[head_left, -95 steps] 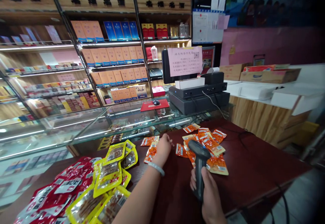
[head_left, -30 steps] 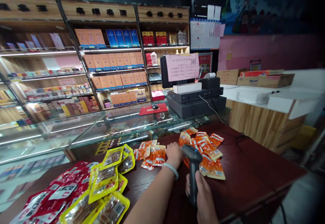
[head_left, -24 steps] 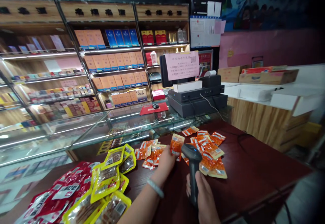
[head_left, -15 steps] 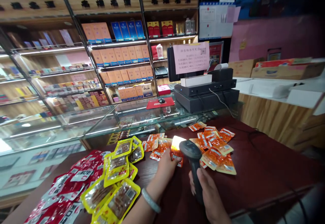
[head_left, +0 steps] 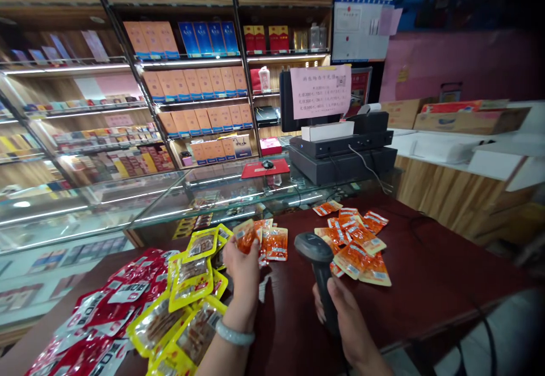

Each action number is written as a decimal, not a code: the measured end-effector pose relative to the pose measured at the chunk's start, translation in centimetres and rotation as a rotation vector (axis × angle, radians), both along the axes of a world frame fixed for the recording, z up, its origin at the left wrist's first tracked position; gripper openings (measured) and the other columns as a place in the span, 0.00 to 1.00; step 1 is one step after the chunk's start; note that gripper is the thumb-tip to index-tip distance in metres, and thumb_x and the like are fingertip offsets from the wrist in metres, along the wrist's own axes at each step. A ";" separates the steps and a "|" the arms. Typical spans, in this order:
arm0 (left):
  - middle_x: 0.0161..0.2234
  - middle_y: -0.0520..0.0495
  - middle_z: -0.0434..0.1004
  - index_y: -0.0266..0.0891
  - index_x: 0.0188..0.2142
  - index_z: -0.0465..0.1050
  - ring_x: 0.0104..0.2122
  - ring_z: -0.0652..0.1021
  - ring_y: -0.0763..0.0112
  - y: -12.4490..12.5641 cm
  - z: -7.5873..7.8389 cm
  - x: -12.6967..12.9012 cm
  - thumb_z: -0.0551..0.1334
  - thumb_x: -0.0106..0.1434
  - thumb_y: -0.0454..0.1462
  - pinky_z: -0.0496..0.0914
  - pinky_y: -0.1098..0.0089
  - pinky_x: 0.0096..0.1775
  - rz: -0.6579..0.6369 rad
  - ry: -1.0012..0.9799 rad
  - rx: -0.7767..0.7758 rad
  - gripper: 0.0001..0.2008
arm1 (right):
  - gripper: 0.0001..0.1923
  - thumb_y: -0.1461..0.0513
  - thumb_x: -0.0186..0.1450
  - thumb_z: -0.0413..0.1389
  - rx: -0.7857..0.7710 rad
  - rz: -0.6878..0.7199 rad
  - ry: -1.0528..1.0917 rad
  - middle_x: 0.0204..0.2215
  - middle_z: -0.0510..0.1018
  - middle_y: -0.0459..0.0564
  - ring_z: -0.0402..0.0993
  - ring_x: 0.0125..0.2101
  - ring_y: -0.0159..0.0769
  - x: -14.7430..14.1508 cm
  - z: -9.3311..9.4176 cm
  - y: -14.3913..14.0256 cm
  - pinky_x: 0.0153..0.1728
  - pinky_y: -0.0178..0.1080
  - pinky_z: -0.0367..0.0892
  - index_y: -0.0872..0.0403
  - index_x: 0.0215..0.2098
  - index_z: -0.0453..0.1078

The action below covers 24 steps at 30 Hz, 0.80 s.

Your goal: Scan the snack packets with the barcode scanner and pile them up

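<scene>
Nearest us, our right hand (head_left: pixel 344 319) is wrapped around the handle of the scanner (head_left: pixel 317 268), fingers closed on it, near the desk's (head_left: pixel 426 285) front edge. The scanner stands upright, its head tipped toward the far side. Our left hand (head_left: pixel 242 265), with a bracelet (head_left: pixel 234 335) on the wrist, is raised with the forearm running up from the front edge; its fingertips pinch an orange packet (head_left: pixel 246 235) and hold it above the desk, just beside the yellow packs (head_left: pixel 191 285).

To do this well, we judge the packet should be turned flat, barcode toward the scanner's head, and held steady and close.

Farther out, more orange packets lie in two heaps: a small one (head_left: pixel 272 242) beside our left hand, a larger one (head_left: pixel 355 245) right of the scanner. Red packs (head_left: pixel 106 313) crowd the left corner. Beyond the far edge stand a glass counter (head_left: pixel 204 194) and a till (head_left: pixel 340 149).
</scene>
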<state>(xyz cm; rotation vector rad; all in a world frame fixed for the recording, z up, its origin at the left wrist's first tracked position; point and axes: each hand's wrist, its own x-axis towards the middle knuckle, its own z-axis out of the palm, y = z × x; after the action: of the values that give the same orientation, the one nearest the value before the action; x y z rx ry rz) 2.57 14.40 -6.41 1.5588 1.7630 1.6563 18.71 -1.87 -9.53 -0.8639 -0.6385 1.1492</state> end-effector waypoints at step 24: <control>0.48 0.34 0.72 0.34 0.44 0.74 0.50 0.69 0.49 -6.0 -0.6 15.0 0.62 0.60 0.48 0.62 0.56 0.47 -0.443 0.807 -0.351 0.21 | 0.25 0.40 0.56 0.63 -0.238 -0.344 0.023 0.23 0.71 0.43 0.65 0.23 0.32 3.5 -0.6 -3.8 0.23 0.33 0.63 0.51 0.35 0.71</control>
<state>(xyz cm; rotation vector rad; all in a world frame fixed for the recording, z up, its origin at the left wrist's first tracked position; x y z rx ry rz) 17.56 8.44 -7.05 2.3780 1.6867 0.4881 22.25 -5.65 -10.12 -1.1135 -0.3197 0.9310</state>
